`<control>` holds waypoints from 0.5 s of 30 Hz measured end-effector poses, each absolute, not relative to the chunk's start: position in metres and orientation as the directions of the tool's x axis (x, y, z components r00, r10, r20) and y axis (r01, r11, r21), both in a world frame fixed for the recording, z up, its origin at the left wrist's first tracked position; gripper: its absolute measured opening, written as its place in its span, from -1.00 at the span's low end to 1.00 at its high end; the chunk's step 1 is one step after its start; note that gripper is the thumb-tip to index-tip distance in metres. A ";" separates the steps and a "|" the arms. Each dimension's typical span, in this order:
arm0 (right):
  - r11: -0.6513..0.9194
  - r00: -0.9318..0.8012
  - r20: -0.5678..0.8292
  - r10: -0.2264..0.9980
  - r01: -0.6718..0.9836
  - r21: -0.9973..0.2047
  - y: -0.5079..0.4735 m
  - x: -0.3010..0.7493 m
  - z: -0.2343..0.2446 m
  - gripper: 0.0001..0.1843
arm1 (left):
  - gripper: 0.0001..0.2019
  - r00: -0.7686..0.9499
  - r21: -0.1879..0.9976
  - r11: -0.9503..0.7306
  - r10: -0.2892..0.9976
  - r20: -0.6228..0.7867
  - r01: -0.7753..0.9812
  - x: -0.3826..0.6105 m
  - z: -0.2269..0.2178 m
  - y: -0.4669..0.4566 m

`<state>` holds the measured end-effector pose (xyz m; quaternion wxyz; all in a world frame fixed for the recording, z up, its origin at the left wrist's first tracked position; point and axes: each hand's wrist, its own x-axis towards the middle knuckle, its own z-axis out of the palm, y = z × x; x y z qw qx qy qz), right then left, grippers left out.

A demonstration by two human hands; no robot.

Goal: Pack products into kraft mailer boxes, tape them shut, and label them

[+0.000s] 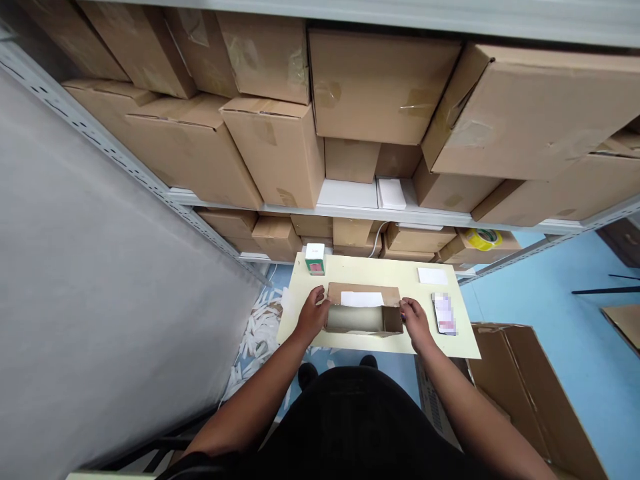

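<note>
A small cardboard box (393, 320) with its top open stands on the pale yellow table (370, 268), near its front edge. My left hand (313, 316) grips the box's left end, fingers curled at the upper corner. At the opposite end, my right hand (416, 323) pinches the right edge. A white label (361, 299) lies on the box's raised back flap. Inside, the visible part looks bare; the near wall hides the bottom. Beyond my left hand stands a small white and green box (315, 259). A phone (444, 313) lies right of my right hand, with white paper (433, 275) behind it.
Shelves (345, 195) packed with cardboard boxes (385, 87) rise behind the table. A yellow tape roll (483, 239) rests on a lower box. White scraps (259, 333) litter the floor at left. A large open carton (530, 373) stands at right, and a grey wall (100, 267) borders the left.
</note>
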<state>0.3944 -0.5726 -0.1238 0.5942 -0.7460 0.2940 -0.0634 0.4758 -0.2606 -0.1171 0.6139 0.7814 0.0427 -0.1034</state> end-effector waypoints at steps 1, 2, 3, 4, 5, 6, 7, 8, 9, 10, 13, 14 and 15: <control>-0.081 0.804 -0.282 -0.524 -0.376 -0.923 -0.579 0.394 -0.125 -0.52 | -0.57 0.978 0.952 -0.247 -0.059 -0.201 0.180 0.477 -0.115 -0.259; -0.048 0.782 -0.312 -0.540 -0.399 -0.916 -0.586 0.394 -0.126 -0.52 | -0.57 0.980 0.953 -0.251 -0.058 -0.188 0.168 0.478 -0.113 -0.258; -0.037 0.760 -0.331 -0.560 -0.422 -0.906 -0.592 0.393 -0.128 -0.52 | -0.56 0.983 0.954 -0.255 -0.056 -0.178 0.158 0.479 -0.111 -0.257; -0.059 0.745 -0.323 -0.583 -0.436 -0.898 -0.599 0.391 -0.130 -0.52 | -0.56 0.984 0.953 -0.263 -0.054 -0.168 0.148 0.481 -0.107 -0.256; -0.100 0.740 -0.307 -0.598 -0.449 -0.888 -0.605 0.389 -0.132 -0.53 | -0.55 0.987 0.952 -0.276 -0.052 -0.154 0.134 0.482 -0.103 -0.256; -0.151 0.744 -0.288 -0.603 -0.461 -0.874 -0.610 0.386 -0.135 -0.53 | -0.55 0.990 0.948 -0.299 -0.053 -0.128 0.107 0.483 -0.098 -0.256; -0.207 0.754 -0.268 -0.600 -0.470 -0.858 -0.615 0.382 -0.139 -0.55 | -0.53 0.995 0.941 -0.333 -0.061 -0.084 0.059 0.484 -0.092 -0.257; -0.268 0.767 -0.247 -0.592 -0.476 -0.837 -0.619 0.378 -0.144 -0.56 | -0.53 0.997 0.928 -0.373 -0.081 -0.021 -0.010 0.485 -0.086 -0.259; -0.336 0.783 -0.220 -0.582 -0.478 -0.811 -0.622 0.374 -0.150 -0.59 | -0.53 0.992 0.905 -0.414 -0.114 0.054 -0.097 0.486 -0.080 -0.261; -0.416 0.801 -0.187 -0.569 -0.476 -0.775 -0.623 0.371 -0.157 -0.62 | -0.56 0.978 0.873 -0.450 -0.164 0.127 -0.189 0.487 -0.074 -0.264; -0.696 0.874 -0.104 -0.475 -0.445 -0.564 -0.626 0.363 -0.178 -0.67 | -0.72 0.916 0.777 -0.507 -0.335 0.222 -0.374 0.489 -0.064 -0.275; -0.775 0.899 -0.109 -0.423 -0.422 -0.471 -0.625 0.363 -0.185 -0.66 | -0.76 0.906 0.755 -0.528 -0.367 0.211 -0.389 0.489 -0.064 -0.278; -0.834 0.918 -0.129 -0.376 -0.396 -0.384 -0.625 0.363 -0.191 -0.64 | -0.78 0.905 0.735 -0.555 -0.380 0.192 -0.390 0.489 -0.065 -0.282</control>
